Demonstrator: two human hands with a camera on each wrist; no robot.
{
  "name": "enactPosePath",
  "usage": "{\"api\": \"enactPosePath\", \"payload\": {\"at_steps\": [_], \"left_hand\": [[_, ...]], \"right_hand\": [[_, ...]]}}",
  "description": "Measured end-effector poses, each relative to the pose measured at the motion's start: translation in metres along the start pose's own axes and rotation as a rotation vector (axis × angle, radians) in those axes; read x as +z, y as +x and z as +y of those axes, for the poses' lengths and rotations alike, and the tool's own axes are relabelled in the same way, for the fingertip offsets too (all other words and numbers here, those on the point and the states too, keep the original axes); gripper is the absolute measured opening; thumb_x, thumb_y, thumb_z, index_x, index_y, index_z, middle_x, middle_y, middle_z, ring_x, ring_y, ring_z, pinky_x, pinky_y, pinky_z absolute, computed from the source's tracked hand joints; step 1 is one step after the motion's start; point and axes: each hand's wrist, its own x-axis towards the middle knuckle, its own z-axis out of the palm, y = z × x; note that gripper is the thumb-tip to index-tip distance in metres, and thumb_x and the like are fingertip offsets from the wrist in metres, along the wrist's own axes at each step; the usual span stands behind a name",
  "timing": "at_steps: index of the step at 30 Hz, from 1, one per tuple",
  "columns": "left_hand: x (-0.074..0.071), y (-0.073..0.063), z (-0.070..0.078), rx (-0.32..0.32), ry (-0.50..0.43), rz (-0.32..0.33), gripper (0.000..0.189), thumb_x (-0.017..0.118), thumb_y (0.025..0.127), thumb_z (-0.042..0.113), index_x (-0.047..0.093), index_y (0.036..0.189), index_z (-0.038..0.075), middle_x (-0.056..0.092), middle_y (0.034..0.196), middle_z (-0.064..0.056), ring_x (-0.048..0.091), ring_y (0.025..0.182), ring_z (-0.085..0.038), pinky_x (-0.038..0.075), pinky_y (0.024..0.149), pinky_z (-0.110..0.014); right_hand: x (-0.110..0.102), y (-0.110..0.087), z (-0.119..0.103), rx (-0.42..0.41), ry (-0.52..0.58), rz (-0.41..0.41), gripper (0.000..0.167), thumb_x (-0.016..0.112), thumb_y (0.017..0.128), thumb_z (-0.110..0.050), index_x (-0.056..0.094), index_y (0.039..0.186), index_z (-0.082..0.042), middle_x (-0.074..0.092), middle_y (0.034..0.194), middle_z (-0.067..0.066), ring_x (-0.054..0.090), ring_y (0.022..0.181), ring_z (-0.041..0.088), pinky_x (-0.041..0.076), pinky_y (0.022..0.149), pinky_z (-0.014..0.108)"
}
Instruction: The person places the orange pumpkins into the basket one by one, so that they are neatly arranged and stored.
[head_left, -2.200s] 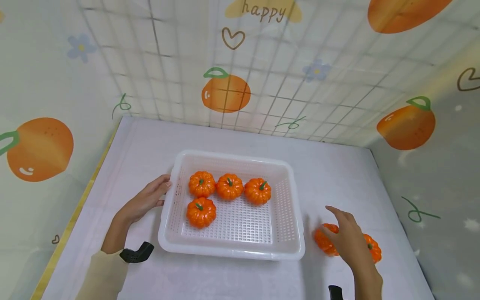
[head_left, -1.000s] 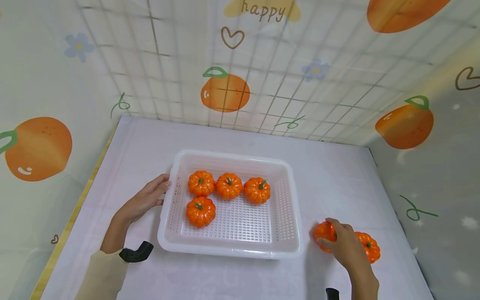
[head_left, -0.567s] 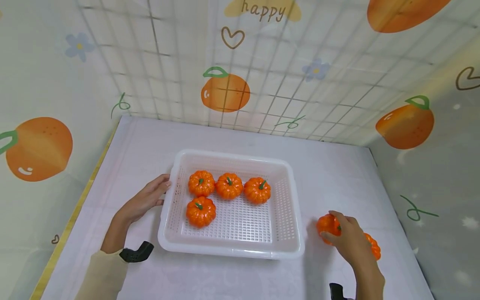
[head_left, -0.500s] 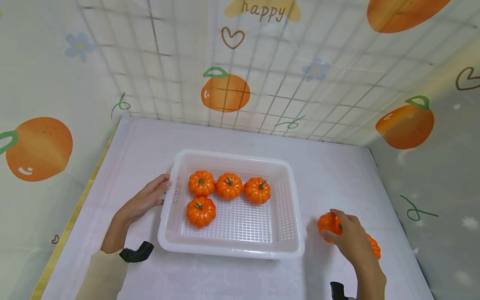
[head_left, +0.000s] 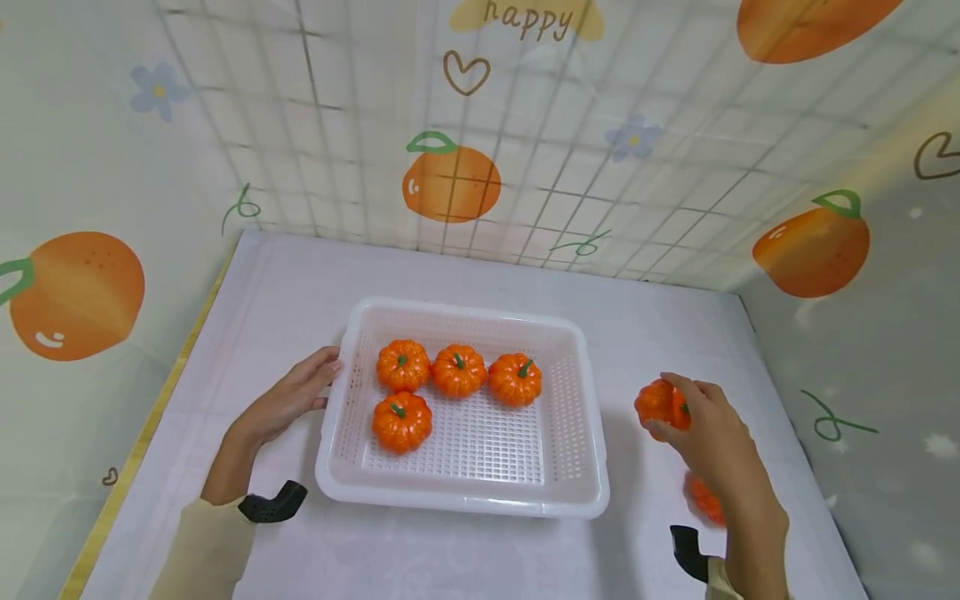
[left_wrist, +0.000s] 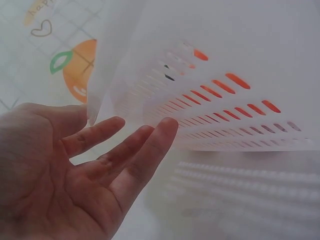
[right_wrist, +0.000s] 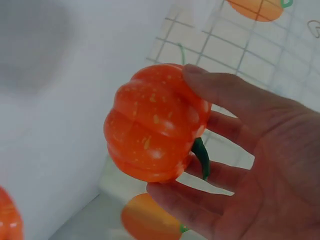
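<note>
While the right hand (head_left: pixel 711 427) holds an orange pumpkin (head_left: pixel 654 404) at right of the head frame, the left hand (head_left: pixel 285 404) touches the white basket (head_left: pixel 465 505), centre.
Right fingers: part-curled, spread to pumpkin width, gripping its sides; it's up off the counter (head_left: pixel 667 325), green stem facing the palm. Left fingers: loosely extended, nothing in grasp, tips on the basket's left rim. Basket carries four pumpkins (head_left: pixel 458 372): three in a row along the top, one below the leftmost. Loose pumpkin (head_left: pixel 705 500) on the counter, lower right, partly hidden by the right arm. Fruit-print backdrop (head_left: pixel 525 167) across the top.
</note>
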Motion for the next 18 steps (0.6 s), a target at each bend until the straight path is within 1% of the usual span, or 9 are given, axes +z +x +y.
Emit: {"api": "enactPosePath", "payload": {"at_steps": [7,12,15,18], "left_hand": [[0.000,-0.001,0.001,0.001,0.004,0.002,0.050,0.040,0.109,0.031,0.032,0.151,0.006,0.040,0.147,-0.023,0.055,0.119,-0.039,0.052,0.095,-0.048],[0.000,0.000,0.002,-0.001,0.004,0.004,0.049,0.040,0.109,0.031,0.032,0.150,0.006,0.041,0.147,-0.022,0.056,0.119,-0.039,0.052,0.094,-0.047],[0.001,-0.001,0.003,-0.008,0.003,0.006,0.048,0.040,0.109,0.030,0.033,0.150,0.006,0.041,0.147,-0.022,0.056,0.118,-0.038,0.053,0.094,-0.047],[0.001,-0.001,0.003,-0.005,0.001,0.004,0.047,0.040,0.109,0.029,0.033,0.149,0.006,0.042,0.146,-0.022,0.056,0.118,-0.038,0.053,0.094,-0.046]], "right_hand": [[-0.009,0.009,-0.018,-0.067,0.014,0.016,0.070,0.077,0.088,-0.019,0.043,0.148,-0.007,0.038,0.139,0.034,0.049,0.111,0.052,0.050,0.082,0.067],[-0.016,0.014,-0.034,-0.124,0.020,-0.001,0.068,0.075,0.090,-0.020,0.042,0.149,-0.008,0.038,0.141,0.032,0.048,0.112,0.050,0.051,0.083,0.065],[-0.018,0.017,-0.045,-0.161,0.015,-0.009,0.068,0.076,0.089,-0.021,0.043,0.148,-0.009,0.039,0.141,0.031,0.048,0.113,0.050,0.052,0.083,0.064],[-0.019,0.020,-0.055,-0.204,0.003,-0.012,0.068,0.077,0.089,-0.022,0.045,0.148,-0.011,0.040,0.142,0.030,0.047,0.115,0.050,0.049,0.084,0.066]]}}
